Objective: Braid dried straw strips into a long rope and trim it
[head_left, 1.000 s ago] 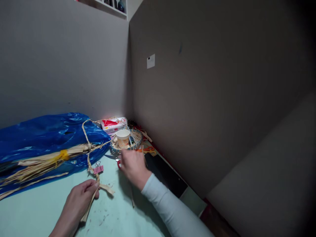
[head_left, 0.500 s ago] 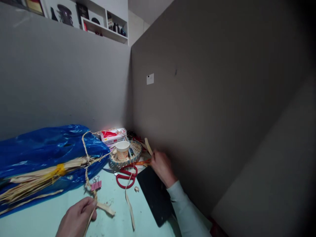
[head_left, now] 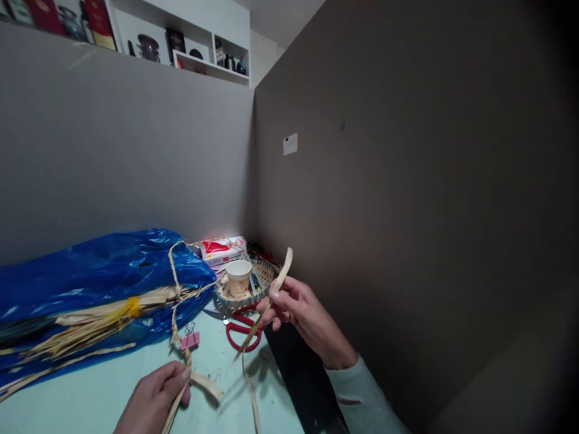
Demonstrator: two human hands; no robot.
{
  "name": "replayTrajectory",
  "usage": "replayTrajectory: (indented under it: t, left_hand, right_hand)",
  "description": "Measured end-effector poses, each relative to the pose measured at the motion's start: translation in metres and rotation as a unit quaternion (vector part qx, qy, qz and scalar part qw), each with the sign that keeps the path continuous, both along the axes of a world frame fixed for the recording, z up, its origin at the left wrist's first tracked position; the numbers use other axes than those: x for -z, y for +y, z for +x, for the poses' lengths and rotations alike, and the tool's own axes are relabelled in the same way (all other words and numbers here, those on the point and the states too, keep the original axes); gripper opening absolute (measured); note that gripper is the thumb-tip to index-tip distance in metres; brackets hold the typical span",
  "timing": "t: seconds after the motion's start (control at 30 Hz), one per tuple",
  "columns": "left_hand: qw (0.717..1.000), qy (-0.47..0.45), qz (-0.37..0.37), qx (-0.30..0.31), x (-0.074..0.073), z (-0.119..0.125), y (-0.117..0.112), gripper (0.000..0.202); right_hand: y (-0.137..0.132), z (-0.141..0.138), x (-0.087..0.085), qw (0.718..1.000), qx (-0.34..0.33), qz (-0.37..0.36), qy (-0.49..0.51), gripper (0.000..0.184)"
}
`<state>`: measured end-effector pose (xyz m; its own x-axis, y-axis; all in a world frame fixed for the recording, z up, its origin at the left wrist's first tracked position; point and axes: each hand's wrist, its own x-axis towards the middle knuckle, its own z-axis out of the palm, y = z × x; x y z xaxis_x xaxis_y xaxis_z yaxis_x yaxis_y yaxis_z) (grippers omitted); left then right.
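At the lower left, my left hand (head_left: 156, 395) pinches a braided straw cord (head_left: 187, 357) close to its loose strands. A pink binder clip (head_left: 190, 340) grips the braid just beyond my fingertips. One loose pale strand (head_left: 208, 386) sticks out to the right of that hand. My right hand (head_left: 305, 316) is raised above the table and holds a straw strip (head_left: 283, 274) between thumb and fingers, its upper end curling up and its lower end hanging down to the left. Below it lie red-handled scissors (head_left: 244, 336), with another thin strip (head_left: 251, 392) beside them.
A blue plastic bag (head_left: 113, 259) bears a straw bundle (head_left: 108, 310) tied with yellow. Farther back stand a woven basket (head_left: 262, 274), a paper cup (head_left: 238, 277) and a white-and-red packet (head_left: 224, 248). A black flat object (head_left: 301, 386) lies below my right forearm, near the dark wall (head_left: 384, 181).
My right hand has come away from the pile by the wall, toward me, bringing the straw strip with it. My left hand keeps its pinch on the braid. The view has shifted slightly left.
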<state>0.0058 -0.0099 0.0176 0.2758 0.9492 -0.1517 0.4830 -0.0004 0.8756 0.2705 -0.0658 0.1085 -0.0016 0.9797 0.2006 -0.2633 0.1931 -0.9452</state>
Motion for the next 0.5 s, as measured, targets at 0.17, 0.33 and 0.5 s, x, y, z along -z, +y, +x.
replayTrajectory:
  t: [0.17,0.33,0.5]
  left_hand:
    - [0.997,-0.066,-0.031,-0.008,-0.015,0.003,-0.008,0.043]
    - [0.984,-0.142,-0.108,-0.013,-0.01,-0.002,-0.006,0.043]
    - [0.965,-0.203,-0.163,-0.037,-0.017,-0.004,-0.012,0.03]
  right_hand:
    - [-0.002,-0.024,0.007,0.998,-0.009,0.011,0.066,0.027]
    - [-0.005,-0.04,0.015,0.996,-0.077,0.039,-0.031,0.016]
    - [-0.018,-0.045,0.011,0.937,-0.159,0.133,-0.282,0.011]
